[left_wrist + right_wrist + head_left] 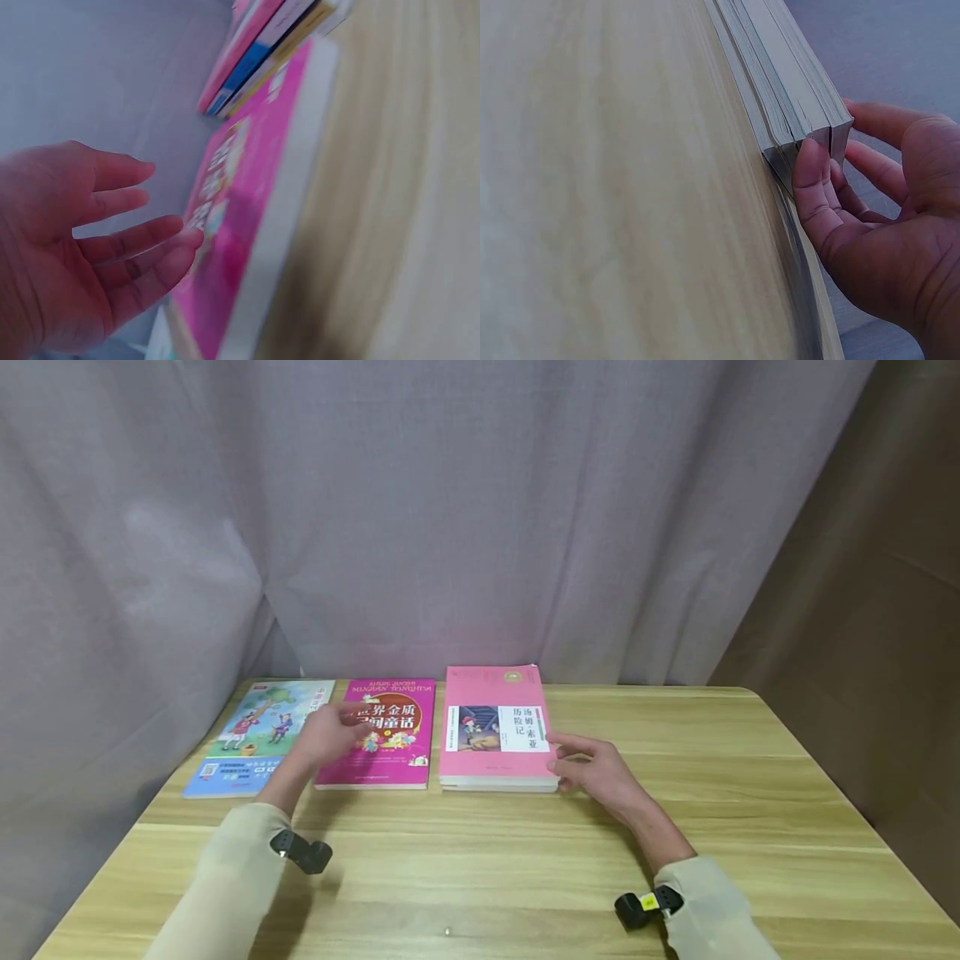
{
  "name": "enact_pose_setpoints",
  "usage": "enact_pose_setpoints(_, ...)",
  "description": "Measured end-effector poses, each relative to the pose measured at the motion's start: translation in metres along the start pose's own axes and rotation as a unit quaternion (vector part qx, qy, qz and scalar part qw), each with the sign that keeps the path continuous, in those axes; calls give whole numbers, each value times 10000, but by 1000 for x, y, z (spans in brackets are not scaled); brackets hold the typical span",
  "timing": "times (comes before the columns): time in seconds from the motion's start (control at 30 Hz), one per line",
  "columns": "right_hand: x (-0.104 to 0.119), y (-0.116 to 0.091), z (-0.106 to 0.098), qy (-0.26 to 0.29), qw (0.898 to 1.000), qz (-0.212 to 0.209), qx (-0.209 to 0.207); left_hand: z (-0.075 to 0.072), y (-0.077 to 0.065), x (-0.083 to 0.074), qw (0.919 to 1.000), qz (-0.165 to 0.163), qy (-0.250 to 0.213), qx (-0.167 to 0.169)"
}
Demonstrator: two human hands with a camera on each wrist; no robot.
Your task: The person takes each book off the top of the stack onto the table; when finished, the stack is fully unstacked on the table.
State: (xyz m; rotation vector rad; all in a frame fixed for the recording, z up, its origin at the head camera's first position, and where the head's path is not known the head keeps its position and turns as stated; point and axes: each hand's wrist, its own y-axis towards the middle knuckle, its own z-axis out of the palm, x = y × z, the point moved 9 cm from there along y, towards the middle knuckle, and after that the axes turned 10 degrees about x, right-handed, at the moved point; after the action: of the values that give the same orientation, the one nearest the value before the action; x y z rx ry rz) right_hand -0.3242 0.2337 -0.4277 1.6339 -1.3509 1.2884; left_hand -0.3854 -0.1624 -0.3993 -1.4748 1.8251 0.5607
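Head view: nearest the camera, the left sleeve (pixel 225 868) enters between 7 and 8 o'clock, the right sleeve (pixel 716 910) between 4 and 5. The book stack (pixel 495 766) lies at 6 o'clock; the magenta book (pixel 390 756) lies at its 9 o'clock, the blue book (pixel 255 735) beyond. Probable step in hand: squaring the stack. Next move appears to call for even contact, keeping layers flush. Stack cover reads 汤姆·索亚历险记; magenta cover reads SHIJIE JINZHI MINJIAN TONGHUA. The blue title is partly hidden.

Left wrist view: left hand (pixel 67 262) at 8 o'clock, fingers loosely extended, holding nothing. Contact with the magenta book cannot be told. Spine lettering is blurred.

Right wrist view: right hand (pixel 900 255) at 4 o'clock, thumb and fingers bent round the stack's corner; grip force cannot be told.
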Motion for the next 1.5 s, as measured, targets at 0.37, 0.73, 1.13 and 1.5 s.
enact_pose_setpoints(0.37,3,1,-4,-124,9997,-92,-213,72,6,-29,9865,333,-1439,713)
enact_pose_setpoints(0.73,0,3,3,-197,9987,183,-426,97,7,-39,9790,401,-1795,878)
enact_pose_setpoints(1.13,-4,-1,-7,-122,9995,219,-167,108,10,-48,9773,444,-1737,1131)
enact_pose_setpoints(1.5,-6,-7,-23,-333,9990,308,44,114,15,-55,9861,455,-1111,1146)
